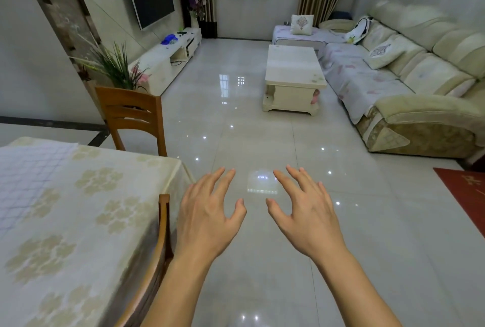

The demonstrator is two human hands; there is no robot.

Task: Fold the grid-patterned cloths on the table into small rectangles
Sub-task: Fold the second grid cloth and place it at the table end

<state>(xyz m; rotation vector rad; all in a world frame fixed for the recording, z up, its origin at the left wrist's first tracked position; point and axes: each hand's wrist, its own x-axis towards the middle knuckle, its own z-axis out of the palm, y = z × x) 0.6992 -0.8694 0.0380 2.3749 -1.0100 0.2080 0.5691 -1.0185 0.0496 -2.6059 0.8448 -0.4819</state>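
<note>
One grid-patterned cloth (29, 179) lies flat at the far left on the table (86, 221), its long axis running away from the viewer. Two wooden chairs (131, 114) stand at the table's right side. Beyond them, over the floor, the left hand (207, 216) and right hand (304, 216) hover palm-down, fingers spread, holding nothing.

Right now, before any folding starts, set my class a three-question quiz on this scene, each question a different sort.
1. True or false: the left hand is holding the grid-patterned cloth.
2. Which lies nearer the cloth: A) right hand B) left hand?
3. Fill in: both hands hover, fingers spread, over the ____.

Key: 1 false; 2 B; 3 floor.
</note>
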